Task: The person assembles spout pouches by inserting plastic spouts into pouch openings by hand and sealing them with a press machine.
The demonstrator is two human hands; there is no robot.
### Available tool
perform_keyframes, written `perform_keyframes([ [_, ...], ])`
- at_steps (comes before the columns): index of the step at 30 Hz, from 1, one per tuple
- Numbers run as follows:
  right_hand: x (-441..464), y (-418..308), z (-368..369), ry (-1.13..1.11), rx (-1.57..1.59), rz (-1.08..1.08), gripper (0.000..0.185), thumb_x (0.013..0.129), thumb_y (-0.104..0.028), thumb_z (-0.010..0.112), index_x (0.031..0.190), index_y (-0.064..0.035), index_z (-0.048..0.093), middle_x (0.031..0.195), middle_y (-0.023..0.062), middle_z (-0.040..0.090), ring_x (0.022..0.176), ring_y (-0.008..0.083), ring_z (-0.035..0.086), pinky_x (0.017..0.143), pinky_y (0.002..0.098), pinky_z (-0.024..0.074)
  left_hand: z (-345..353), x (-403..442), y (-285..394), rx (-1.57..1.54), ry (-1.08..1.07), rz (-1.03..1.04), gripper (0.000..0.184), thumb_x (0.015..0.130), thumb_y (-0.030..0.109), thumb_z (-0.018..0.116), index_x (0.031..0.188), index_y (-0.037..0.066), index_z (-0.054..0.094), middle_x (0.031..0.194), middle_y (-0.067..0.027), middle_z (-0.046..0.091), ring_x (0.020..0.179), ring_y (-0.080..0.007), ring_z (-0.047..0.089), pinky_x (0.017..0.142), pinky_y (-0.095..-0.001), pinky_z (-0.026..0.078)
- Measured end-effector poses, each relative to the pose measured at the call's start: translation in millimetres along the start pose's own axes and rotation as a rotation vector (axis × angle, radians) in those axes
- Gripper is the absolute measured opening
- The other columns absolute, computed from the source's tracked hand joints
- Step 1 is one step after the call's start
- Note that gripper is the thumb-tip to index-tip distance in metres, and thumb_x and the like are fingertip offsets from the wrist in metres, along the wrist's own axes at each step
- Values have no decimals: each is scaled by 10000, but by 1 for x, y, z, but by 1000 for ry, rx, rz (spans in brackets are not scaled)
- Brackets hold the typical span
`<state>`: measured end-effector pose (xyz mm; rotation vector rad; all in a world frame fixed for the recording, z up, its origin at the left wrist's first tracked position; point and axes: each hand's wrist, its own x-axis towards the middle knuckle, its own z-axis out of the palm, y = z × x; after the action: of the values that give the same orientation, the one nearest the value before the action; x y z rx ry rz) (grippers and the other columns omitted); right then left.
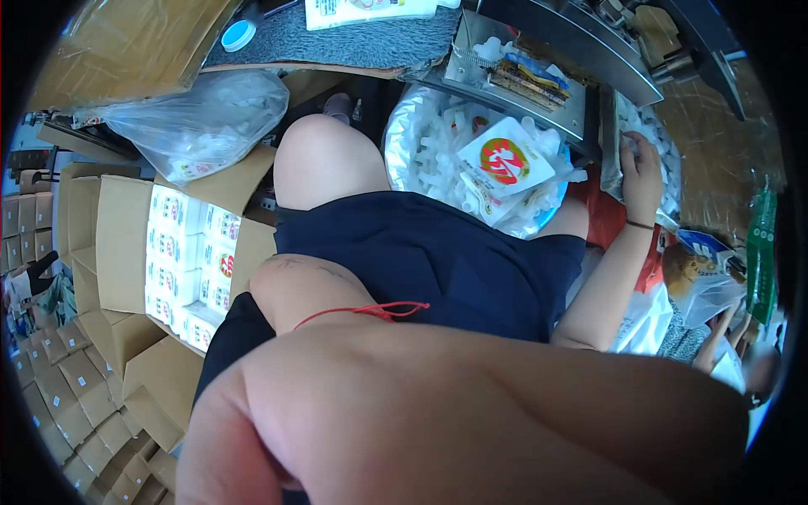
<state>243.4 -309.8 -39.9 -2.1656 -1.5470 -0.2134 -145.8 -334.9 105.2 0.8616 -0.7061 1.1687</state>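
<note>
At the upper right, my right hand (pixel 644 172) reaches into a clear bag of small white plastic pieces (pixel 671 172). Its fingers are curled down among them, and whatever they hold is hidden. A dark band circles that wrist. My left arm (pixel 404 404) fills the foreground, very close to the camera, with a red cord (pixel 391 310) showing at its upper edge. The left fingers cannot be made out. Between my legs stands a tub lined with a clear bag (pixel 408 143), full of white plastic pieces. On top lies a white packet with a red and green round print (pixel 505 157).
An open carton (pixel 122 244) at left holds rows of white printed packs (pixel 172 252). Above it hangs a filled plastic bag (pixel 198 126). A machine (pixel 572 50) with a metal tray juts in at top right. A blue lid (pixel 238 35) lies on the grey mat (pixel 353 46).
</note>
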Motion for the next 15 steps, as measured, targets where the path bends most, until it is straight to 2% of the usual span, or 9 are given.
perform_keyframes([
  [15, -1, -3, -3, -17, 22, 40, 337, 988, -374, 600, 1220, -146, 684, 1147, 119, 659, 903, 263, 671, 804, 383, 514, -1, -4, 0, -43, -15, 25, 410, 977, 147, 642, 1374, 207, 561, 1213, -139, 687, 1167, -374, 588, 1047, -486, 383],
])
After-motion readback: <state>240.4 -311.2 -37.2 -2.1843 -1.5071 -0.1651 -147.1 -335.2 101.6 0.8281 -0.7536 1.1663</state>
